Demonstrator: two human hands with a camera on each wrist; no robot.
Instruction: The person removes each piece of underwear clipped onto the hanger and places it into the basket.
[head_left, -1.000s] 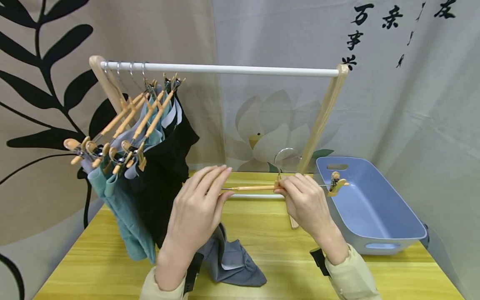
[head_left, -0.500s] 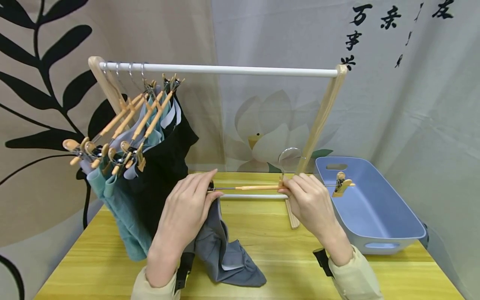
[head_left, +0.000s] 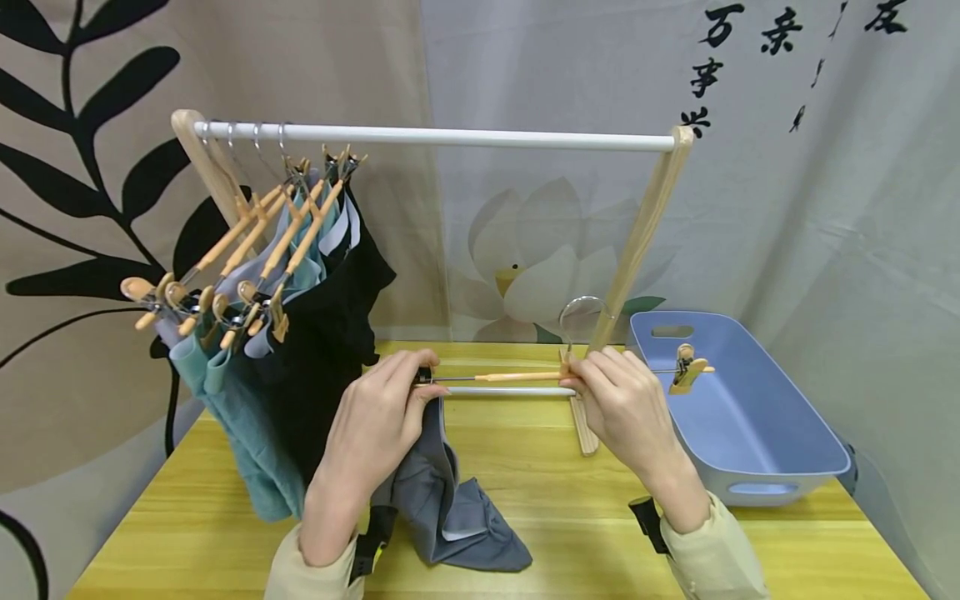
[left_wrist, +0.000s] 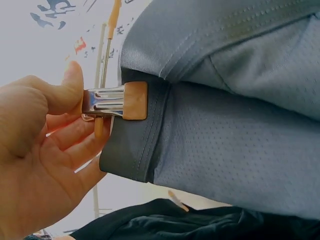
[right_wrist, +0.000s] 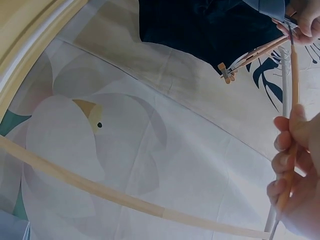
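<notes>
A wooden clip hanger (head_left: 517, 377) lies level between both hands, its wire hook rising near the right one. My left hand (head_left: 378, 412) pinches the clip (left_wrist: 135, 101) at its left end between thumb and fingers. In the left wrist view, that clip's pad sits on the waistband of a grey piece of clothing (left_wrist: 240, 145), whose lower part (head_left: 457, 517) rests on the table. My right hand (head_left: 622, 400) grips the hanger's bar right of the middle. Beyond it, the other clip (head_left: 687, 369) sticks out with nothing in it.
A rack with a white rail (head_left: 450, 137) stands on the wooden table (head_left: 585, 533). Several hangers with teal, lilac and black clothes (head_left: 330, 325) hang at its left end. A blue basin (head_left: 757, 400) stands at the right.
My left hand has moved left and slightly down along the hanger, and the clip with the grey clothing has come into view under it. The hanger has shifted a little to the right.
</notes>
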